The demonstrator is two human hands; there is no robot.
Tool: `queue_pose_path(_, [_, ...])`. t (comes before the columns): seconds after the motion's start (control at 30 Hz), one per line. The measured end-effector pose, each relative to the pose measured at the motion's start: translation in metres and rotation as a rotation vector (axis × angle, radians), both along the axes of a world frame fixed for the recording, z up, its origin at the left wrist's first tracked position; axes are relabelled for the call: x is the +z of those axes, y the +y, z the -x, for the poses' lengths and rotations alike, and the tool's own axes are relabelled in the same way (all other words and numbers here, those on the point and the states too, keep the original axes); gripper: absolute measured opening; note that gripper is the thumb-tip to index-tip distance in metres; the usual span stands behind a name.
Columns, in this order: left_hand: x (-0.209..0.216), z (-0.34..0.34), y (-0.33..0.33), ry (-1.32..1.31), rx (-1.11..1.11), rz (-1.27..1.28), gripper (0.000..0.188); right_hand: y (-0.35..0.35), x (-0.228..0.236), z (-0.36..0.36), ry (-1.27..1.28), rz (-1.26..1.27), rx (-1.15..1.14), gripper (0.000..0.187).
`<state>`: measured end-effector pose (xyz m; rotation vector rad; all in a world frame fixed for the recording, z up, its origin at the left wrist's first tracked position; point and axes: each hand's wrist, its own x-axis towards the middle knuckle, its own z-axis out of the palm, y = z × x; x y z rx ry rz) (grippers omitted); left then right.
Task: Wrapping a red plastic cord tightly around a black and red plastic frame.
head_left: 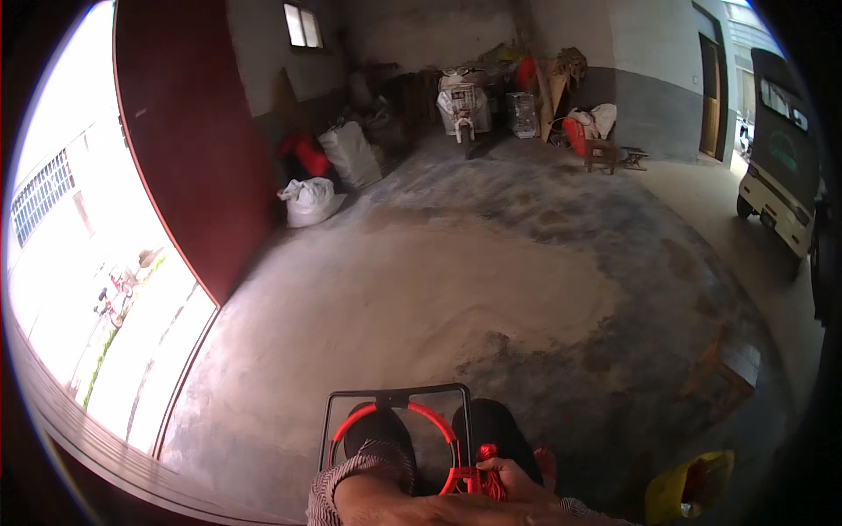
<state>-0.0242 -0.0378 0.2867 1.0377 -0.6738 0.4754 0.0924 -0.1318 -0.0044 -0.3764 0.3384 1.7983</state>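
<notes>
A black rectangular frame (399, 394) stands over my lap, between and across my dark-trousered knees. Inside it curves a ring wrapped in red cord (430, 414). At the ring's lower right, my right hand (513, 480) is closed on a bunch of red cord (493, 485), its fingers pressed around the strands beside the frame. My left forearm (377, 501), with a striped sleeve pushed up, crosses low in front of the ring toward the right. The fingers of my left hand cannot be made out there.
A yellow bag (693, 484) with red inside lies at lower right, near a small wooden stool (732, 368). White sacks (310, 202) rest by the dark red door (193, 131). A parked motorbike (463, 110) stands at the back, and a three-wheeled vehicle (776, 193) at far right.
</notes>
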Motion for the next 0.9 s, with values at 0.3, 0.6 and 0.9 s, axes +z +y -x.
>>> queue_pose_path(0.3, [-0.003, -0.013, 0.000, -0.254, 0.047, -0.138, 0.049, 0.003, -0.020, 0.002, 0.015, -0.081, -0.051, 0.028])
queue_pose_path(0.6, [-0.003, -0.032, 0.023, -0.395, -0.231, -0.148, 0.048, 0.006, -0.008, 0.007, -0.267, -0.061, -0.020, 0.034])
queue_pose_path(0.9, [-0.021, -0.048, 0.009, -0.545, -0.250, -0.048, 0.056, 0.006, 0.005, 0.014, -0.135, -0.135, -0.058, 0.042])
